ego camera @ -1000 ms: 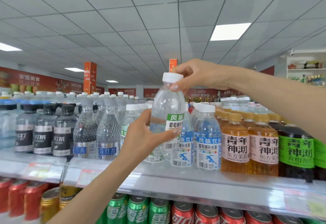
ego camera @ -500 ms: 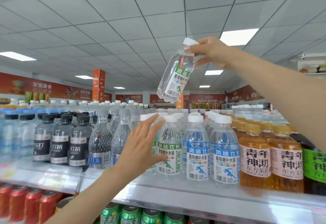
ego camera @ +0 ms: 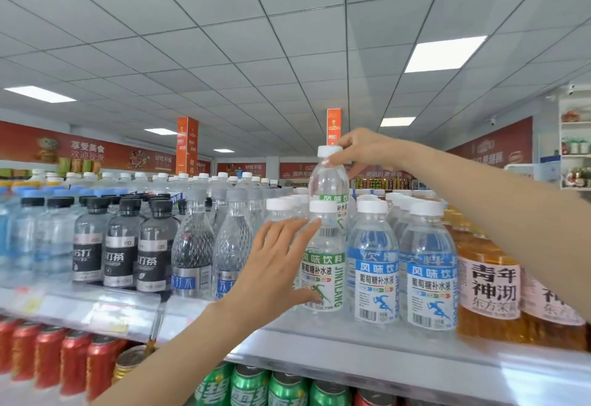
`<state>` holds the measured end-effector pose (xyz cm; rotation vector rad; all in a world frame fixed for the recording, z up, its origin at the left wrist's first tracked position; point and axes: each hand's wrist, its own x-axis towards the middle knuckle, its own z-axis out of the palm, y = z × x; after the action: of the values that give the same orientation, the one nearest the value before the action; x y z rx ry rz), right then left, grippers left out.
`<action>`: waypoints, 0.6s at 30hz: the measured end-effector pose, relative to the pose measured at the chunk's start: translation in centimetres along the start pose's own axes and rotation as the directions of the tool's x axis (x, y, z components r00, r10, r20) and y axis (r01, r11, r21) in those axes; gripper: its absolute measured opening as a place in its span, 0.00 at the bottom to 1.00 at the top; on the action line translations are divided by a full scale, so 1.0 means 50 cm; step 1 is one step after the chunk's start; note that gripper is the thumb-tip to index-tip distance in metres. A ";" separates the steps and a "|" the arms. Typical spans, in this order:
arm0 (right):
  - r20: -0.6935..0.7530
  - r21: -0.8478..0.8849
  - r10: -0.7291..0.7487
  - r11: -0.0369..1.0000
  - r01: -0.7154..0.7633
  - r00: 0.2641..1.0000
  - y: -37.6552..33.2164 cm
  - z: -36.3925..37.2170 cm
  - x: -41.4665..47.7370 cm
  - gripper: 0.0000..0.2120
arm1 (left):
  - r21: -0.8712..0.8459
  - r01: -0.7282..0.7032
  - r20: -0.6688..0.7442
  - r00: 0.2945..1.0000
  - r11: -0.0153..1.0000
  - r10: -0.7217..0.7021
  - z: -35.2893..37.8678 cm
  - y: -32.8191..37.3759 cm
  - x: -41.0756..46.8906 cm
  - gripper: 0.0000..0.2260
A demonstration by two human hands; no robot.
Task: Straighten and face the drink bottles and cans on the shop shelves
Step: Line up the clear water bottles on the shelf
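Note:
My right hand [ego camera: 364, 149] pinches the white cap of a clear green-label bottle [ego camera: 329, 181], held upright above the row, behind the front bottles. My left hand [ego camera: 278, 265] lies with spread fingers against the left side of the front green-label bottle [ego camera: 323, 271] on the top shelf [ego camera: 367, 345]. Two blue-label bottles [ego camera: 377, 265] stand to its right, labels facing out.
Left of my hand stand diamond-pattern clear bottles [ego camera: 195, 245], black-cap dark bottles [ego camera: 123, 245] and pale blue bottles. Amber tea bottles [ego camera: 489, 284] fill the right. Red cans [ego camera: 48, 361] and green cans [ego camera: 249, 386] sit on the shelf below. My right forearm crosses above the tea.
My right hand has brought the lifted, tilted bottle down and upright behind the front row. My left hand has shifted right onto the front green-label bottle.

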<state>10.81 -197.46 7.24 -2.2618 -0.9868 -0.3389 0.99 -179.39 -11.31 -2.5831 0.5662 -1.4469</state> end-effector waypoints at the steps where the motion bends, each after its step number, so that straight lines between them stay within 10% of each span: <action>1: 0.010 0.004 0.005 1.000 -0.005 1.000 0.003 0.009 0.000 0.19 | -0.006 0.000 -0.002 1.000 1.000 0.000 0.001 -0.001 0.000 0.49; 12: 0.072 -0.173 0.109 0.980 -0.095 0.991 0.016 0.051 0.003 0.27 | -0.037 0.004 -0.036 0.999 0.999 -0.005 0.002 0.001 -0.006 0.50; 18: 0.197 -0.303 0.157 0.949 -0.092 0.968 0.030 0.076 -0.003 0.09 | -0.052 0.010 -0.028 1.000 0.999 -0.012 0.001 0.003 -0.007 0.50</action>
<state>11.75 -195.86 3.57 -2.6639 -0.9456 -0.1912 0.83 -179.40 -11.67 -2.6128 0.6018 -1.4943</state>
